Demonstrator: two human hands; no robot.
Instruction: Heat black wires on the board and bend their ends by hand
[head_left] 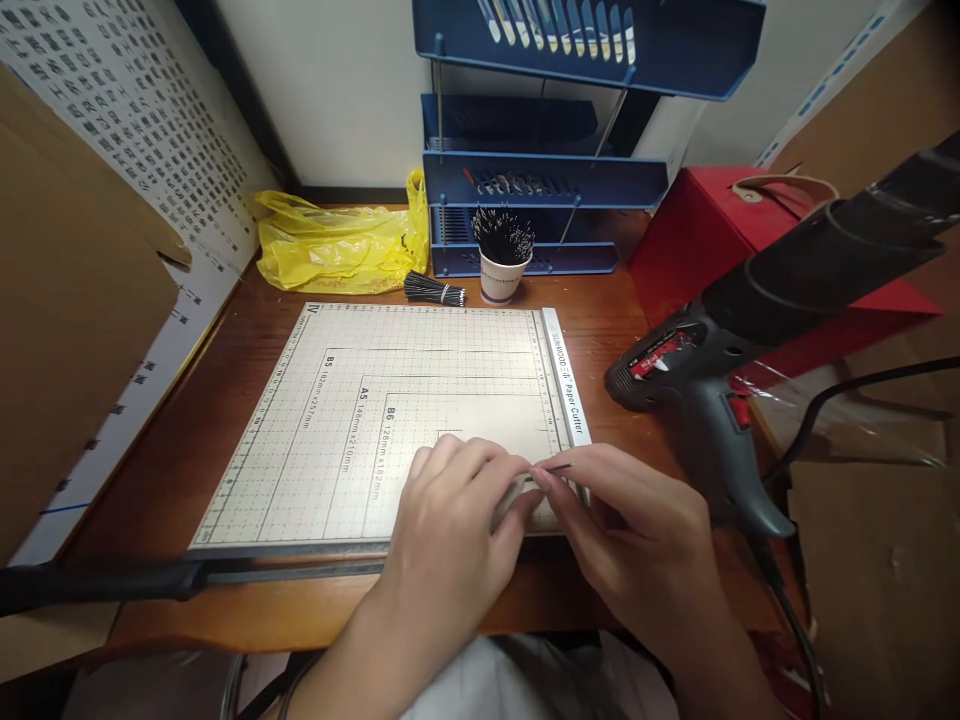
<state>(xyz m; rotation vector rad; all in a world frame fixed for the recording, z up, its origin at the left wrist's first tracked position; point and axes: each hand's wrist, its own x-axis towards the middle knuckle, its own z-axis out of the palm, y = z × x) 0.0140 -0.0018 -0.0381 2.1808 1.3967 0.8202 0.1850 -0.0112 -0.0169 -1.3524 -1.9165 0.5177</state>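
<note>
My left hand [450, 520] and my right hand [630, 520] meet over the near right corner of a cream paper cutter board [360, 420]. Their fingertips pinch a short thin black piece [555, 467], like a wire or tube, between them. The piece pokes out just above my right thumb. Both hands rest low on the board, close to its ruler strip [564, 375].
A black heat gun [720, 370] stands at the right with its cord trailing. Behind lie a paper cup of black pieces [502, 265], a loose black bundle [433, 290], a yellow plastic bag [337, 245], blue stacked trays [540, 180] and a red box [705, 240]. The cutter's black handle [150, 578] lies along the near edge.
</note>
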